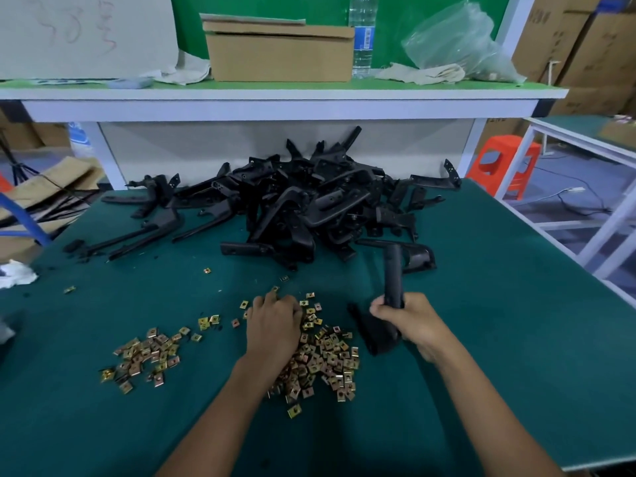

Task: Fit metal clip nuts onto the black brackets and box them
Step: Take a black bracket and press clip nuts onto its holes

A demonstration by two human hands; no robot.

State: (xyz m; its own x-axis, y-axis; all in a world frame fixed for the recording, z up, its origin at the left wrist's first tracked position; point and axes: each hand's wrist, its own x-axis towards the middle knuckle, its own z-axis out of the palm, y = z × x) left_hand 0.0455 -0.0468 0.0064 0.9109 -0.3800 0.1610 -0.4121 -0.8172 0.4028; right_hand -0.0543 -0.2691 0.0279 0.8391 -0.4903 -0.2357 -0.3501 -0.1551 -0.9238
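While my right hand (411,320) grips a black bracket (392,277), my left hand (273,325) rests palm-down on the clip nuts (330,359); whether it holds one I cannot tell.

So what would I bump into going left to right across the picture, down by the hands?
White rag → small nut pile → left hand, resting on the big nut pile → right hand, gripping a bracket.
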